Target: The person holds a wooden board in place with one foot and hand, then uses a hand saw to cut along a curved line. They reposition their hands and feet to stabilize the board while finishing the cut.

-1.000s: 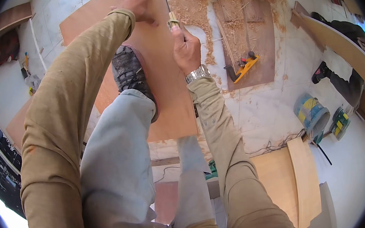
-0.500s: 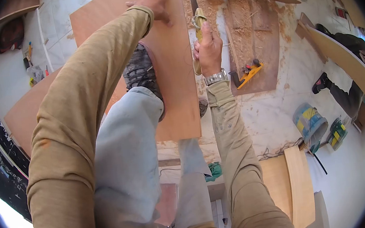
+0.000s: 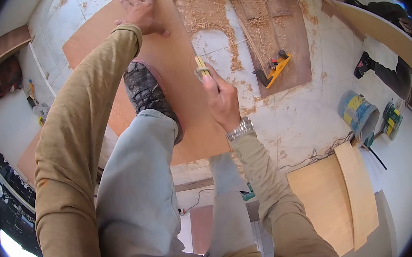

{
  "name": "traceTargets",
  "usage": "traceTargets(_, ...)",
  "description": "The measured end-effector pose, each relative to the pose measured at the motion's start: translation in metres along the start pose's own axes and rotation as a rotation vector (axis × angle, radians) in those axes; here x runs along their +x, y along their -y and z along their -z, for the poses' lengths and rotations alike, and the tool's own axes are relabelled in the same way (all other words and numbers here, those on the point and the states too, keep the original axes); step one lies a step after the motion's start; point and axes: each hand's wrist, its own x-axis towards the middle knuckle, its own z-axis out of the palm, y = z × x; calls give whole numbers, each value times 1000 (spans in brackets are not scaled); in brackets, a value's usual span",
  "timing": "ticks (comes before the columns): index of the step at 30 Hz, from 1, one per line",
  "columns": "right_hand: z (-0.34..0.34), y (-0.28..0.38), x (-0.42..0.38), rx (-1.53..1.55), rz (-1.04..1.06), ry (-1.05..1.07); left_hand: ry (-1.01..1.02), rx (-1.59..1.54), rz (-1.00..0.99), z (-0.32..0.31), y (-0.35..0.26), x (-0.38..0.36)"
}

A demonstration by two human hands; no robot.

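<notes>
My left hand (image 3: 141,12) lies with fingers spread on a reddish-brown wooden board (image 3: 185,98), near its far end. A dark, patterned shoe (image 3: 145,89) on my foot also rests on the board. At the board's right edge, my right hand (image 3: 223,99) is wrapped round the yellowish handle of a handsaw (image 3: 202,65), which has a cord tied about it. The saw's blade hardly shows now; it seems to run along or below the board's edge.
A yellow hand plane (image 3: 278,69) lies on a shavings-covered brown panel (image 3: 291,36) to the right. Farther right are a blue bucket (image 3: 358,111), a curved plank (image 3: 374,25) and another person's leg (image 3: 392,81). Pale boards (image 3: 316,192) lie at lower right.
My right hand has drawn the saw back towards me along the board's edge, and the blade shows less. The left hand stays on the board. The whole view has turned slightly.
</notes>
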Motion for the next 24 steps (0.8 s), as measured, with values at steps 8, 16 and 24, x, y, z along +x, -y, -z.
traceTargets(8, -4, -4, 8, 14, 84, -60, -51, 115, -76, -11, 9, 7)
traceTargets(16, -32, 10, 92, -89, 83, -26, -39, 30, -35, -7, 8, 5)
traceTargets(24, -6, -7, 10, -5, 152, -59, 49, 86, -25, 9, -3, -3)
